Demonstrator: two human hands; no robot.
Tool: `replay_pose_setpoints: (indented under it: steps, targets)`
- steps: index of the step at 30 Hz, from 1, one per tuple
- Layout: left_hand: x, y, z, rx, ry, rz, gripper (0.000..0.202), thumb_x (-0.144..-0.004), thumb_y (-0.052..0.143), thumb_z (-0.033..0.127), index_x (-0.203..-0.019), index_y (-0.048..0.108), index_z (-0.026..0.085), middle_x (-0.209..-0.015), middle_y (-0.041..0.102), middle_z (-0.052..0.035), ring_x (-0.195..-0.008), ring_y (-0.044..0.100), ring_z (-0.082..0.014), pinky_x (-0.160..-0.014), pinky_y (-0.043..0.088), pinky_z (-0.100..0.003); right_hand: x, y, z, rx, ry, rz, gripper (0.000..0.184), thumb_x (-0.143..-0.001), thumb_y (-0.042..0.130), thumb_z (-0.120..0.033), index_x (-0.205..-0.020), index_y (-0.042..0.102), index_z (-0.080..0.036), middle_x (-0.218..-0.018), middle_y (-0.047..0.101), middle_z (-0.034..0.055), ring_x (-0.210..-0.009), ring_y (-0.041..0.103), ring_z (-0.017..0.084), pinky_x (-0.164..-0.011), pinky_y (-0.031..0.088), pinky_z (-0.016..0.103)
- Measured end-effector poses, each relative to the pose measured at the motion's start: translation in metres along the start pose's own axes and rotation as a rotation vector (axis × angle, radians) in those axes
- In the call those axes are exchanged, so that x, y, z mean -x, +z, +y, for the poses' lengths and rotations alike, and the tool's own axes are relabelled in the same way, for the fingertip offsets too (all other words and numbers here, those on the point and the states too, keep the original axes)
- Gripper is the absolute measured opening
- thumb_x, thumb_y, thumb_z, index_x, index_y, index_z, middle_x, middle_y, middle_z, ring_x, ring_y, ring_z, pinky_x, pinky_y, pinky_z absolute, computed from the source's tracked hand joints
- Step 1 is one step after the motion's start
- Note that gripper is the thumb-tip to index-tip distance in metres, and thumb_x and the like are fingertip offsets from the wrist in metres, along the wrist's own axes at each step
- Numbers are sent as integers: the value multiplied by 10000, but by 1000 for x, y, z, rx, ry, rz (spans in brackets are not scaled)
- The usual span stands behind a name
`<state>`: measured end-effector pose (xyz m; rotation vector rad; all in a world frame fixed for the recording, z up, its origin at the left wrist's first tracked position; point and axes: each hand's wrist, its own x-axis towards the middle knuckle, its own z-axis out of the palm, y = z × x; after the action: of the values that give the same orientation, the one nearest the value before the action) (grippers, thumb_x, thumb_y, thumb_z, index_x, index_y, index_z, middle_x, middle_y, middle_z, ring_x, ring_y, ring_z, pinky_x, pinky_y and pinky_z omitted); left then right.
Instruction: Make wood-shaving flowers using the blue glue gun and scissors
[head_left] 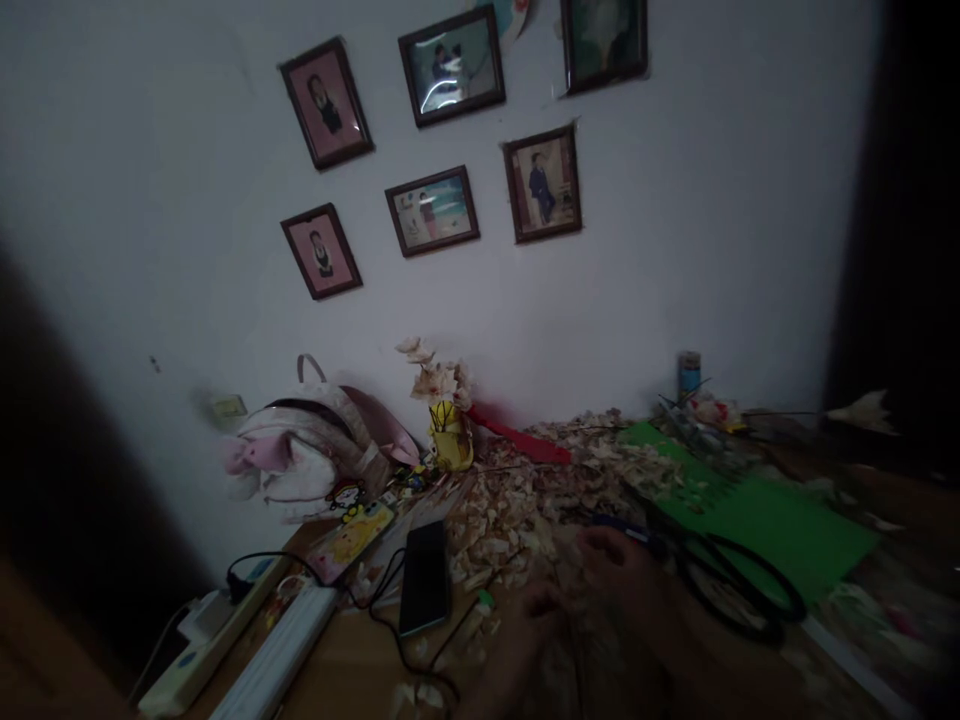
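Low in the dim head view, my left hand [534, 615] is closed, its fingers curled together. My right hand [621, 572] is beside it on the right, also closed with bent fingers. Whatever they pinch, if anything, is lost in the dark and blur. Under and behind both hands spreads a heap of pale, dried petal-like scraps [491, 505]. Large black-handled scissors [739, 590] lie just right of my right hand. To the left of my left hand is a black phone [425, 578], near a thin stem with a small green piece [485, 598].
A green sheet [765, 520] lies at the right of the wooden table [330, 660]. A yellow vase [451, 445] with pale flowers, a red strip [525, 440] and a pink-white backpack [315, 460] stand by the wall. A power strip [214, 640] and cables occupy the left.
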<state>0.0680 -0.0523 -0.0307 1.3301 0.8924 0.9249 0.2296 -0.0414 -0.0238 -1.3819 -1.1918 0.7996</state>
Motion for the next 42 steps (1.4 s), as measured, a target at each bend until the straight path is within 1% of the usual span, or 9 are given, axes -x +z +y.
replay_pose_setpoints:
  steps: [2, 8, 11, 18, 21, 26, 32, 36, 42]
  targets:
    - [1, 1, 0, -1, 2, -5, 139, -531, 550, 111, -613, 651, 159, -624, 573, 24, -664, 495, -137, -690, 377, -251, 1, -3, -3, 65, -31, -13, 293, -661, 524, -427, -790, 663, -204, -771, 700, 41, -703, 614, 222, -635, 478, 319]
    - [2, -1, -2, -74, -15, 10, 168, -519, 525, 111, -604, 660, 162, -615, 589, 20, -657, 511, -146, -659, 378, -244, 2, -7, -7, 184, -129, -50, 268, -708, 488, -365, -806, 685, -212, -909, 710, 60, -861, 626, 232, -801, 467, 349]
    - [2, 0, -2, -97, -19, 35, 192, -495, 516, 101, -605, 660, 164, -627, 597, 20, -670, 512, -150, -673, 380, -246, 5, -9, -12, 247, -169, -90, 258, -744, 458, -352, -825, 668, -227, -927, 697, 50, -893, 613, 215, -830, 447, 336]
    - [3, 6, 3, -51, -12, -30, 167, -491, 520, 113, -592, 641, 171, -620, 577, 21, -663, 491, -154, -695, 376, -274, 5, -7, -12, 336, -175, -117, 264, -799, 414, -380, -826, 632, -233, -917, 661, 42, -875, 594, 208, -793, 425, 337]
    - [3, 6, 4, -57, -31, -14, 157, -496, 523, 118, -588, 637, 175, -629, 582, 18, -682, 496, -163, -694, 368, -279, 5, -6, -7, 356, -179, -113, 258, -810, 417, -395, -831, 625, -244, -910, 657, 26, -859, 593, 198, -789, 417, 325]
    - [2, 4, -3, -94, -60, -19, 144, -492, 510, 108, -566, 617, 171, -590, 544, 30, -637, 475, -148, -644, 353, -270, 7, -9, -11, 394, -123, -103, 276, -800, 418, -434, -798, 615, -240, -854, 658, 20, -809, 602, 199, -722, 416, 316]
    - [1, 4, -12, -43, -51, -23, 144, -503, 528, 103, -590, 621, 170, -587, 542, 34, -622, 471, -139, -653, 361, -270, 9, -8, -17, 391, -70, -73, 275, -780, 430, -444, -781, 597, -225, -803, 644, 16, -745, 586, 191, -665, 408, 305]
    - [-1, 4, -14, -31, -65, -34, 126, -494, 521, 112, -557, 610, 178, -528, 510, 41, -611, 468, -143, -650, 367, -273, 9, -5, -17, 399, -69, -65, 268, -785, 420, -429, -770, 593, -226, -766, 646, 15, -697, 578, 186, -634, 402, 298]
    - [0, 3, -11, -63, -51, -34, 186, -501, 490, 91, -585, 634, 174, -556, 530, 41, -591, 469, -130, -649, 371, -266, 8, -5, -15, 364, -90, -87, 254, -781, 433, -418, -854, 590, -231, -854, 663, 26, -746, 590, 192, -675, 414, 304]
